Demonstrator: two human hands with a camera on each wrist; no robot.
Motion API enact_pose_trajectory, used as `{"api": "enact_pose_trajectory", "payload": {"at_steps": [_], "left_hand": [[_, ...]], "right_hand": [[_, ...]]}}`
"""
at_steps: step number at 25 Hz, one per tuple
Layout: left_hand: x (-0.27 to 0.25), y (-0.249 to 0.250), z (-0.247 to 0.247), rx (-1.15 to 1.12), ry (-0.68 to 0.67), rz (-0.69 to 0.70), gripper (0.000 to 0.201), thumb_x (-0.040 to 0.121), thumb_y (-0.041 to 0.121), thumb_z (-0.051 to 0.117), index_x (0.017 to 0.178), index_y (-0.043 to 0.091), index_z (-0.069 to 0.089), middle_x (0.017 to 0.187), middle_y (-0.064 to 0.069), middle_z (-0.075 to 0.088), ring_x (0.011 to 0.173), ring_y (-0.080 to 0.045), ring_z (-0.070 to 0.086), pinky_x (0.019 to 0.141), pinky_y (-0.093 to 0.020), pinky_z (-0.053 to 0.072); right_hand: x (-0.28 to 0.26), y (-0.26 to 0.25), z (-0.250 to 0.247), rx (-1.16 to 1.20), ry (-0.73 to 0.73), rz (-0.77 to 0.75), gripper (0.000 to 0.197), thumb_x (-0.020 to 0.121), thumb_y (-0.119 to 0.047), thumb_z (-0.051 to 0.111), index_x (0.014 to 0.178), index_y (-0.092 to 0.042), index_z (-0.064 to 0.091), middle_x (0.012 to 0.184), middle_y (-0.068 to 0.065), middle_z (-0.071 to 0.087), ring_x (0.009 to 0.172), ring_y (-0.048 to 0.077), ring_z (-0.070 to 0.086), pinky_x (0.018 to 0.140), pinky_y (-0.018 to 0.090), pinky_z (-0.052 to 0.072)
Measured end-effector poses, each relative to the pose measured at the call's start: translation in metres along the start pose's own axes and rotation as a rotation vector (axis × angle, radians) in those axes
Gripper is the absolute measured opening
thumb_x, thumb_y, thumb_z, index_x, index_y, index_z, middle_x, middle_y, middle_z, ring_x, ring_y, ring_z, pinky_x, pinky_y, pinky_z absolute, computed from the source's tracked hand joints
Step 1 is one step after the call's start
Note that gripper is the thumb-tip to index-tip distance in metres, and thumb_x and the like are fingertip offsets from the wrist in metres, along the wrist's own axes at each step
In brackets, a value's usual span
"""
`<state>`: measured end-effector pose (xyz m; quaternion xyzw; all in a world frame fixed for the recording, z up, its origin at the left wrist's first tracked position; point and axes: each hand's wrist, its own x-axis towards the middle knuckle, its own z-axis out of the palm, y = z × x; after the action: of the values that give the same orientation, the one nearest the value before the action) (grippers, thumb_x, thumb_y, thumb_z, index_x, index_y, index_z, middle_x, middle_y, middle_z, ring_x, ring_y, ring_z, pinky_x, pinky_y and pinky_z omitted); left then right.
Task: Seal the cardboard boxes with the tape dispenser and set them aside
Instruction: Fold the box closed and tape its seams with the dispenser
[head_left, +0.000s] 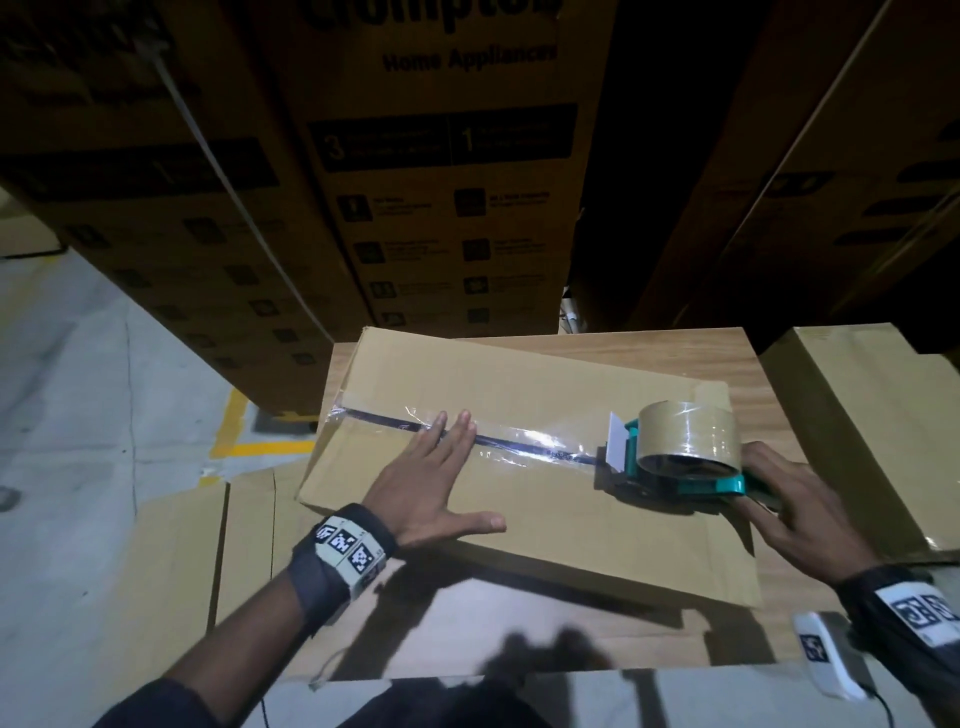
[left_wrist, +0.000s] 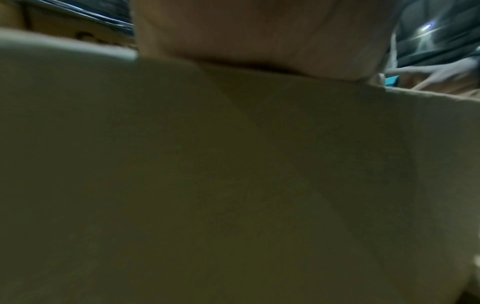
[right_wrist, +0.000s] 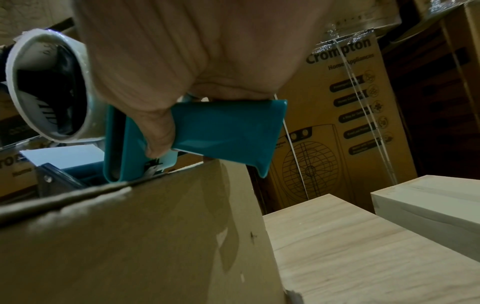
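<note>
Cardboard box (head_left: 519, 493) looks light but stiff; we press our flat, open left hand (head_left: 431, 483) on it — right hand (head_left: 800, 499) clenches the tape dispenser (head_left: 675, 457) handle.

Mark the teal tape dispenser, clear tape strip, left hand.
teal tape dispenser (head_left: 670, 480), head view, teal frame under the roll
clear tape strip (head_left: 524, 448), head view, mid-seam
left hand (head_left: 431, 480), head view, back of hand

Brown cardboard box (head_left: 519, 499) lying flat at frame centre, flaps closed, clear tape (head_left: 467, 439) along most of its seam, teal tape dispenser (head_left: 675, 452) resting on its right end, second cardboard box (head_left: 872, 431) at right edge
</note>
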<state>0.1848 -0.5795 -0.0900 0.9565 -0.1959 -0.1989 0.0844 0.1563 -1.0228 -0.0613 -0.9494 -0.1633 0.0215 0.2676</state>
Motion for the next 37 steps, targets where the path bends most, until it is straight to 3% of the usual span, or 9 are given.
{"api": "enact_pose_trajectory", "payload": {"at_steps": [4,7,9,11,17,21,27,31,37], "left_hand": [[0.026,0.058,0.007,0.033,-0.007,0.186,0.13,0.073,0.102,0.029,0.162,0.018,-0.013,0.168,0.002,-0.022,0.155,-0.019,-0.023,0.129,-0.047,0.001],[0.038,0.111,0.014,0.07,-0.009,0.313,0.137,0.069,0.103,0.035,0.164,0.01,0.0,0.17,-0.006,-0.013,0.156,-0.02,-0.019,0.128,-0.047,-0.004],[0.041,0.131,0.018,0.082,0.004,0.297,0.143,0.063,0.105,0.038,0.163,0.006,0.011,0.171,-0.009,-0.007,0.157,-0.02,-0.016,0.128,-0.047,-0.005],[0.043,0.134,0.022,0.076,0.022,0.244,0.149,0.058,0.107,0.038,0.163,0.007,0.003,0.171,-0.007,-0.013,0.156,-0.018,-0.02,0.127,-0.047,-0.005],[0.037,0.099,0.014,0.044,0.004,0.161,0.152,0.054,0.109,0.037,0.162,0.014,-0.015,0.168,-0.002,-0.027,0.154,-0.015,-0.026,0.127,-0.046,-0.005],[0.028,0.052,0.0,0.003,0.026,0.094,0.154,0.05,0.112,0.035,0.162,0.02,-0.018,0.167,0.001,-0.03,0.154,-0.014,-0.024,0.129,-0.041,0.001],[0.011,-0.059,-0.036,0.093,0.04,0.047,0.149,0.052,0.111,0.036,0.162,0.024,-0.015,0.168,0.005,-0.026,0.156,-0.011,-0.016,0.129,-0.038,0.003],[0.008,-0.12,-0.048,0.151,0.009,0.094,0.138,0.062,0.106,0.039,0.161,0.028,-0.017,0.167,0.007,-0.026,0.156,-0.011,-0.017,0.129,-0.042,0.004],[0.022,-0.064,-0.035,0.061,0.029,0.19,0.13,0.07,0.104,0.031,0.164,0.024,-0.008,0.171,0.0,-0.014,0.157,-0.016,-0.014,0.129,-0.044,0.002]], "right_hand": [[-0.001,0.006,0.004,-0.02,0.03,0.008,0.07,0.091,-0.016,0.068,0.128,-0.067,0.038,0.122,-0.038,0.048,0.102,0.016,0.061,0.082,0.055,0.055],[-0.001,0.009,0.008,-0.035,0.078,0.001,0.053,0.089,-0.015,0.07,0.125,-0.048,0.049,0.119,-0.031,0.046,0.107,0.019,0.058,0.083,0.057,0.055],[0.0,0.01,0.013,-0.066,0.149,0.017,0.058,0.083,-0.003,0.075,0.125,-0.034,0.05,0.12,-0.019,0.048,0.114,0.025,0.055,0.086,0.058,0.054],[0.0,0.013,0.017,-0.073,0.176,0.027,0.055,0.083,-0.002,0.072,0.125,-0.031,0.05,0.122,-0.011,0.052,0.111,0.023,0.055,0.085,0.055,0.055],[0.002,0.011,0.021,-0.079,0.177,0.013,0.056,0.08,0.001,0.076,0.121,-0.03,0.053,0.108,-0.022,0.054,0.086,0.016,0.063,0.065,0.037,0.056],[0.012,0.0,0.039,-0.004,0.21,0.038,0.052,0.082,-0.001,0.074,0.123,-0.028,0.054,0.111,-0.017,0.06,0.088,0.016,0.065,0.066,0.047,0.059],[0.052,-0.062,0.089,0.049,0.23,-0.013,0.047,0.086,-0.025,0.065,0.131,-0.03,0.056,0.118,-0.013,0.063,0.097,0.01,0.063,0.072,0.024,0.048],[0.08,-0.108,0.121,-0.015,0.254,0.023,0.062,0.079,-0.018,0.08,0.135,-0.033,0.056,0.123,-0.009,0.066,0.102,0.013,0.062,0.073,0.022,0.044],[0.089,-0.117,0.121,-0.054,0.258,0.033,0.067,0.076,-0.019,0.085,0.134,-0.037,0.055,0.118,-0.013,0.067,0.096,0.01,0.063,0.063,0.022,0.043]]}}
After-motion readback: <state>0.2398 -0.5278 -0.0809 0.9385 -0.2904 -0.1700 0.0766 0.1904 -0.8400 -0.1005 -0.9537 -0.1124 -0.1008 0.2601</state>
